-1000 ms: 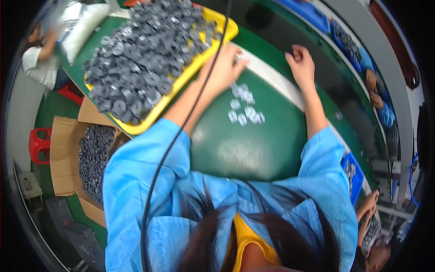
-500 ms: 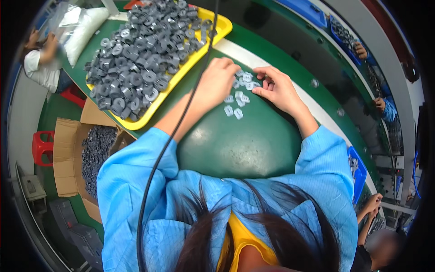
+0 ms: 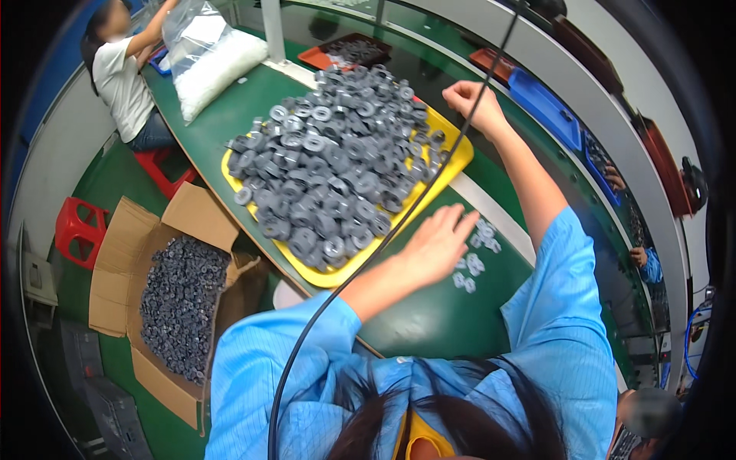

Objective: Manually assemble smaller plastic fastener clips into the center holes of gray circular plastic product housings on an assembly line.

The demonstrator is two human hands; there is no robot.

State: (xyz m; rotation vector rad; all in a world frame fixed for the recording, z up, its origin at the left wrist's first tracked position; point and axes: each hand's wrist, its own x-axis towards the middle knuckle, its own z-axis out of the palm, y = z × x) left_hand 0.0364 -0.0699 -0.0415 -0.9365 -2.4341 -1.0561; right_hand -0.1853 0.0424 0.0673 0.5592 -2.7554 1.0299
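Note:
My left hand (image 3: 433,245) rests low over the green tabletop (image 3: 418,326), fingers stretched forward and holding nothing I can see. Just right of its fingertips lie several small, pale translucent plastic pieces (image 3: 484,236). Farther out, my right hand (image 3: 477,106) is raised beyond the table's pale edge strip, with its fingers curled into a pinch. Whatever may be between those fingers is hidden. To the left of both hands, a yellow tray (image 3: 333,276) bears a heap of dark grey plastic rings (image 3: 326,172).
A black cable (image 3: 414,203) hangs across the view. At lower left, an open cardboard box (image 3: 111,295) contains dark grey parts. Red stools (image 3: 80,230) stand by it. A co-worker (image 3: 126,84) handles a clear bag (image 3: 222,73). Blue trays (image 3: 546,107) lie beyond the dark belt.
My right hand has left the pale pieces and moved up and away, past the tray's far right side. The left hand's fingers have stretched out. My view has swung left.

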